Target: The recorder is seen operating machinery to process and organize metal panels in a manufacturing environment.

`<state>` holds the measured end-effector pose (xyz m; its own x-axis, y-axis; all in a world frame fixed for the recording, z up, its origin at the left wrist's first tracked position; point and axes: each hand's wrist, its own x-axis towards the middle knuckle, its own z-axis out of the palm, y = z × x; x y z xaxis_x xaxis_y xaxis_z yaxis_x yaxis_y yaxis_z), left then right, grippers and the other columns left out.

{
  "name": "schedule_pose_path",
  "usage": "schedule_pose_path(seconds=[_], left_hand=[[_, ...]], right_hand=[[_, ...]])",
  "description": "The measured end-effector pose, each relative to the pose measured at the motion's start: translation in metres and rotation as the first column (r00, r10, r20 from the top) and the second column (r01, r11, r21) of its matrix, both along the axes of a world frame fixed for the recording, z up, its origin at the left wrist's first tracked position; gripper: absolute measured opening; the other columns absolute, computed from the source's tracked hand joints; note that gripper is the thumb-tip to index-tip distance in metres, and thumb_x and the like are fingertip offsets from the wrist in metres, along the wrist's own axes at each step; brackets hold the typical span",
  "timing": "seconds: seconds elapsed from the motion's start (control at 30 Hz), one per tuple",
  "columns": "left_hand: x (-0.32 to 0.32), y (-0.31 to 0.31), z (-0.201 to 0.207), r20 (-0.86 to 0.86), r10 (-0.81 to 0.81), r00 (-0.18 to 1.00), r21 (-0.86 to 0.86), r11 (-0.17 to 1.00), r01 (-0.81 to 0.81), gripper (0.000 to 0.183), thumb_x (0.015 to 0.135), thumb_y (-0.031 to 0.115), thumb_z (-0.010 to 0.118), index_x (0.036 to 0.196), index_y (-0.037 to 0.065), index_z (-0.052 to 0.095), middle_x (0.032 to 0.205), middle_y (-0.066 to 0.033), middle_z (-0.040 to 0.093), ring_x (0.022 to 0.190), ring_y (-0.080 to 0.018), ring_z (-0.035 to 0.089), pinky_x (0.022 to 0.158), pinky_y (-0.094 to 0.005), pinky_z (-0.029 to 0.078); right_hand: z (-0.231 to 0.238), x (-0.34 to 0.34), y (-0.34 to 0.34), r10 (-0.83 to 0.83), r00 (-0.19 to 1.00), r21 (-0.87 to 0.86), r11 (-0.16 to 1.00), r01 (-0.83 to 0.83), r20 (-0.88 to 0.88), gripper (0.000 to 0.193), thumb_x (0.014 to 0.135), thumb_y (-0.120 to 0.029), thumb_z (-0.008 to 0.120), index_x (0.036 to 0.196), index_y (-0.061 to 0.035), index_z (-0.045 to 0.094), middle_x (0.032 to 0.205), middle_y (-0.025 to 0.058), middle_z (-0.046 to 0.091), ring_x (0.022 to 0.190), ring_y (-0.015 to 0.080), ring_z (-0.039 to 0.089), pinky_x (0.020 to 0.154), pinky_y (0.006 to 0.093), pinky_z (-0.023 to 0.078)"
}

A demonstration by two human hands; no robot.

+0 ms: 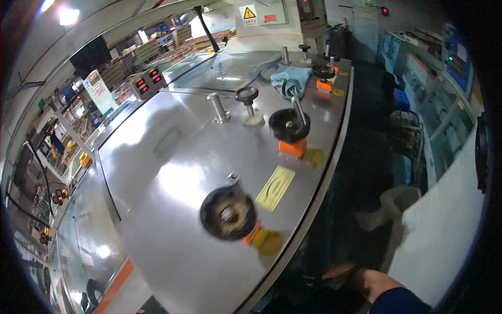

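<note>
The right hand hangs low beside the steel counter, blurred, so its grip cannot be told. Nearest on the counter stands a black handwheel.

Polished steel surface, curved along the right edge, reflecting overhead light. Mounted near the front edge: black round knob on an orange base, blurred, with a yellow round tag just beside it. Lying flat next to it: yellow rectangular label. Farther back: second black knob on an orange block, small black-topped handle, short steel post. At the far end: blue cloth, crumpled, possibly a glove.
</note>
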<state>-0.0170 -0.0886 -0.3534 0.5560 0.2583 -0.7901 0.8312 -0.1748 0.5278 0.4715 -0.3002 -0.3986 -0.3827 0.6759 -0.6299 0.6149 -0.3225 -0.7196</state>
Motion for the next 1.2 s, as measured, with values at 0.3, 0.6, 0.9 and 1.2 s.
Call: schedule_pose_path(seconds=[0.3, 0.6, 0.9, 1.2], left_hand=[[0.282, 0.026, 0.031, 0.118, 0.392, 0.912, -0.001, 0.919, -0.395, 0.028, 0.098, 0.015, 0.052, 0.123, 0.006, 0.064, 0.114, -0.0128, 0.067, 0.11, -0.0264, 0.061, 0.094, -0.0358, 0.048], [0.496, 0.062, 0.019, 0.135, 0.428, 0.894, -0.05, 0.904, -0.426, 0.029, 0.099, 0.017, 0.053, 0.124, 0.006, 0.063, 0.113, -0.0114, 0.067, 0.109, -0.0245, 0.061, 0.094, -0.0348, 0.048], [0.693, 0.11, -0.008, 0.003, 0.502, 0.865, -0.003, 0.865, -0.502, 0.031, 0.099, 0.02, 0.055, 0.126, 0.006, 0.061, 0.113, -0.01, 0.066, 0.107, -0.0225, 0.061, 0.093, -0.0339, 0.048], [0.984, 0.088, -0.028, -0.062, 0.68, 0.731, 0.017, 0.733, -0.68, 0.033, 0.1, 0.022, 0.056, 0.128, 0.005, 0.06, 0.113, -0.0087, 0.066, 0.106, -0.0206, 0.061, 0.093, -0.0329, 0.048]], right_hand=[[-0.155, 0.293, 0.076, 0.014, 1.0, 0.293, 0.956, -0.017, 0.01, 0.038, 0.097, -0.029, 0.054, 0.128, -0.0093, 0.063, 0.131, 0.0135, 0.061, 0.116, 0.0282, 0.059, 0.101, 0.0437, 0.046], [0.002, 0.421, 0.218, 0.041, 0.997, 0.006, 0.999, -0.041, -0.07, 0.036, 0.093, -0.032, 0.06, 0.116, -0.0052, 0.068, 0.121, 0.0164, 0.065, 0.11, 0.0249, 0.062, 0.096, 0.0394, 0.049], [-0.002, 0.672, 0.212, -0.339, 0.913, -0.036, 0.94, 0.34, -0.229, 0.036, 0.094, -0.028, 0.058, 0.122, -0.0069, 0.067, 0.112, 0.0144, 0.07, 0.105, 0.0241, 0.065, 0.096, 0.0365, 0.05], [0.025, 0.965, 0.334, -0.001, 0.993, 0.332, 0.942, 0.039, -0.114, 0.034, 0.095, -0.027, 0.059, 0.123, -0.0107, 0.068, 0.108, 0.0109, 0.073, 0.103, 0.0242, 0.068, 0.097, 0.0365, 0.051]])
